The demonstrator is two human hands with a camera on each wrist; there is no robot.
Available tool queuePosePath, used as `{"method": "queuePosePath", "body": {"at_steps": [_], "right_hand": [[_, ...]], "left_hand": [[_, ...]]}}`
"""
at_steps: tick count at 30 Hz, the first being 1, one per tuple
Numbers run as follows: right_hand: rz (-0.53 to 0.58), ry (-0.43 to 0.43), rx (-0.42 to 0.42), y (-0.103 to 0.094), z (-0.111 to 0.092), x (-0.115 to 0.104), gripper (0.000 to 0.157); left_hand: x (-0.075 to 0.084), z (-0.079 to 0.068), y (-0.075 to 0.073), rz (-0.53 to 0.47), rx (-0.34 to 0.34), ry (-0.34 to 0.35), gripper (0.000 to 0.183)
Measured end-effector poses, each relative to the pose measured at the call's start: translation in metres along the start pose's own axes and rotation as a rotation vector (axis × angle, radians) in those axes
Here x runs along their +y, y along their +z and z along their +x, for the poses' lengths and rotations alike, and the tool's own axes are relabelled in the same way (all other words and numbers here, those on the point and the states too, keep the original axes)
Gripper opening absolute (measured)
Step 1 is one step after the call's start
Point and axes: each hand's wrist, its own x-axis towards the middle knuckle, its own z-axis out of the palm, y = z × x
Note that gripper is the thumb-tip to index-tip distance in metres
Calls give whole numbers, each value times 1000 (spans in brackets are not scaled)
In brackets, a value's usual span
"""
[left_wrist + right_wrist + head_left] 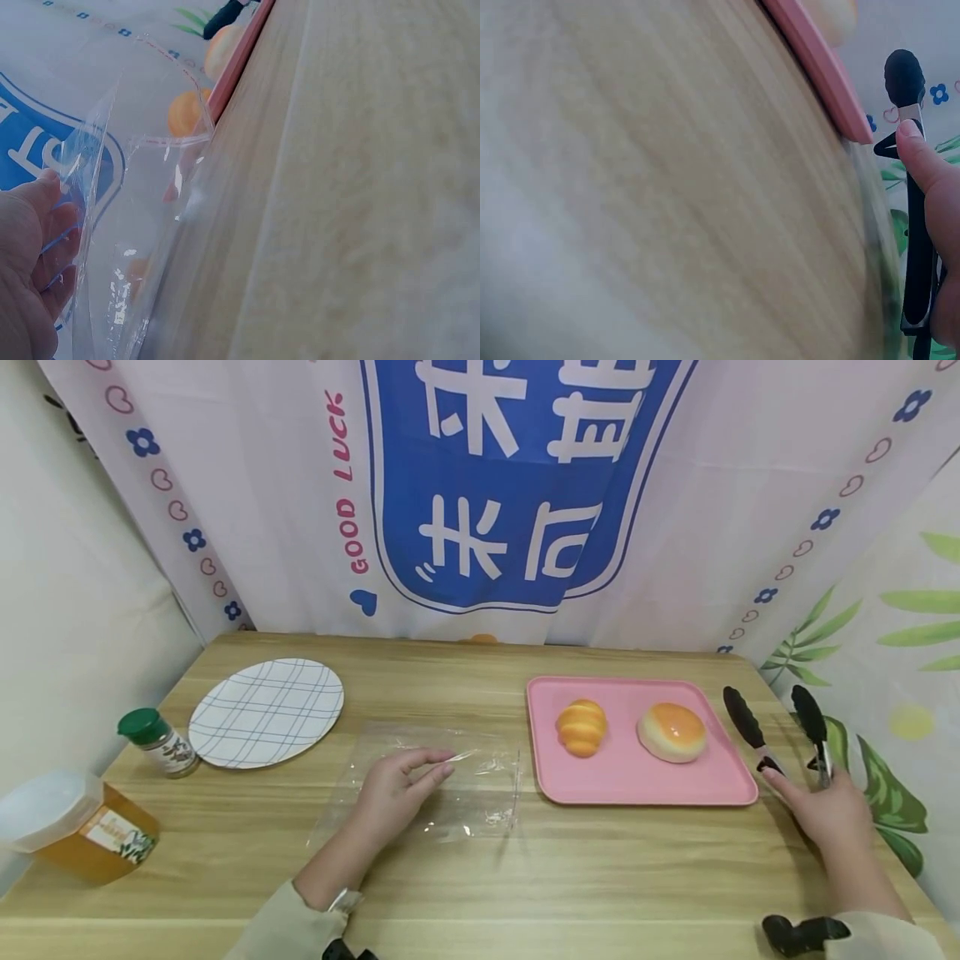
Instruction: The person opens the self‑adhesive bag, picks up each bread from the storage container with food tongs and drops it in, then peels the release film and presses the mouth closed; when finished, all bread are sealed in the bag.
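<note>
My left hand (396, 787) pinches the upper film of a clear plastic bag (480, 789) between thumb and fingers. In the left wrist view the lifted film of the bag (161, 169) stands up off the table beside the hand. My right hand (834, 814) grips black-and-silver tongs (742, 718) at the table's right side, their two black tips spread apart and pointing away from me. In the right wrist view the thumb lies along one arm of the tongs (917, 240). Left of the tongs, a pink tray (600, 792) bears a ridged bread roll (582, 727) and a round bun (671, 732).
At the back left lies a white plate with a blue grid (266, 714). Beside it leans a green-capped spice jar (159, 743). An amber, white-lidded jar (101, 831) stands at the left edge. A printed curtain (300, 527) hangs behind the table (600, 877).
</note>
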Motion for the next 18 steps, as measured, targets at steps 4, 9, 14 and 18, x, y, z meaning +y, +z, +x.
{"method": "queuePosePath", "body": {"at_steps": [4,9,14,18], "right_hand": [[49,-76,-3,-4,-10,-2,107],[-22,-219,-32,-8,-24,-3,108],[-111,-334,-57,-9,-35,-9,99],[-148,-364,-69,-7,-43,-13,93]], "left_hand": [[0,-1,1,0,23,33,13],[0,-1,2,9,41,59,12],[1,-1,1,-4,15,17,13],[1,-1,1,-5,5,7,14]]}}
